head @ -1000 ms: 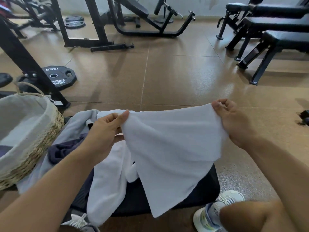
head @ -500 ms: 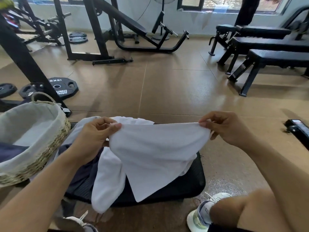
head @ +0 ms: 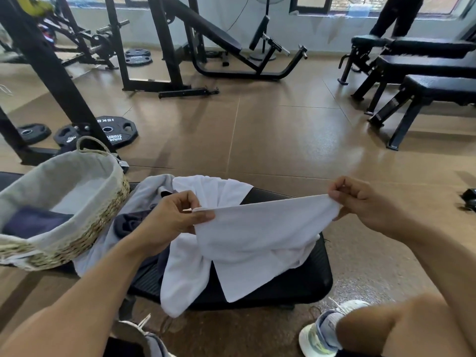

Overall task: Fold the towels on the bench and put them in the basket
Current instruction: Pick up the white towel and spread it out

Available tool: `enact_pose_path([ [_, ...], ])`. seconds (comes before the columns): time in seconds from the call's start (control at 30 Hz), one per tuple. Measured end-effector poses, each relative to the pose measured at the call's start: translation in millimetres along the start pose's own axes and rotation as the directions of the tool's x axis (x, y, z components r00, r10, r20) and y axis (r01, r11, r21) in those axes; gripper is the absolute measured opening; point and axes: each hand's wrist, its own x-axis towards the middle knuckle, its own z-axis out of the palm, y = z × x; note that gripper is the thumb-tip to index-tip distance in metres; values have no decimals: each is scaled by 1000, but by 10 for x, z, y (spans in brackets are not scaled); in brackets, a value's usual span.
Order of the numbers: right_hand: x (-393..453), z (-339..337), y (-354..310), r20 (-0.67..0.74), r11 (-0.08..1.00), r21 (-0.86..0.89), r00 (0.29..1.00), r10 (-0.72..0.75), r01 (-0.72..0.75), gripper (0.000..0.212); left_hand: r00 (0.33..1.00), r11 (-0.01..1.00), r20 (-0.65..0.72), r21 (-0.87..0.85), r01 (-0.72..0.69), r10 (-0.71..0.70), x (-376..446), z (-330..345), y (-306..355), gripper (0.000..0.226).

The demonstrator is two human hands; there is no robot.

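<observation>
I hold a white towel (head: 260, 238) stretched over the black bench (head: 296, 287). My left hand (head: 170, 217) pinches its left top corner and my right hand (head: 360, 202) pinches the right one. The cloth hangs down onto the bench pad. Under it lies another white towel (head: 185, 279), and behind my left hand are a pale grey towel (head: 144, 194) and a dark navy one (head: 128, 222). The woven basket (head: 103, 222) with a grey liner stands on the bench at the left, with a folded navy towel (head: 33, 220) inside.
Weight plates (head: 116, 130) and a black rack post (head: 51, 73) stand behind the basket. An incline bench (head: 219, 39) is at the back, flat benches (head: 425, 91) at the right. My shoes (head: 327, 328) rest on the brown floor below the bench.
My hands have come lower and a little closer together, so the towel's top edge sags and more cloth lies on the bench. The view tilted up to show more of the room.
</observation>
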Motion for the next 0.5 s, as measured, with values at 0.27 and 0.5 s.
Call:
enact_pose_path([
  [0.27, 33, 17, 229, -18, 997, -77, 1000, 14, -16, 25, 999, 994, -15, 98, 48, -47, 91, -54, -51, 52],
  [0.5, 63, 234, 234, -117, 977, 183, 984, 134, -111, 20, 995, 995, 53, 53, 87, -90, 119, -78, -121, 37],
])
